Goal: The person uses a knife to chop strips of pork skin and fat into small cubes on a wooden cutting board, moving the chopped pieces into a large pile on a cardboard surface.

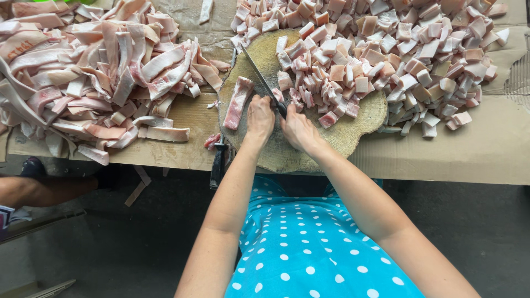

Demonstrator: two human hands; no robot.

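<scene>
— Where are the hands?

— Both sit at the middle of the frame, over the round wooden chopping block (309, 146). The right hand (298, 130) has its grip closed around the handle of a knife (261, 81), whose blade runs up and to the left across the block. The left hand (260, 117) lies just beside it with fingers curled down; whether its grip has hold of anything I cannot tell (the fingertips are hidden).

— And the meat?

— One strip of pork skin (237, 102) lies on the block, just left of the left hand. A big heap of long strips (94, 77) fills the upper left of the frame, and a pile of cut cubes (386, 49) spreads over the upper right, spilling onto the block.

— What carries it all?

— A desk covered with cardboard (475, 149). A dark tool handle (217, 165) hangs at its edge, lower left of the block.
</scene>
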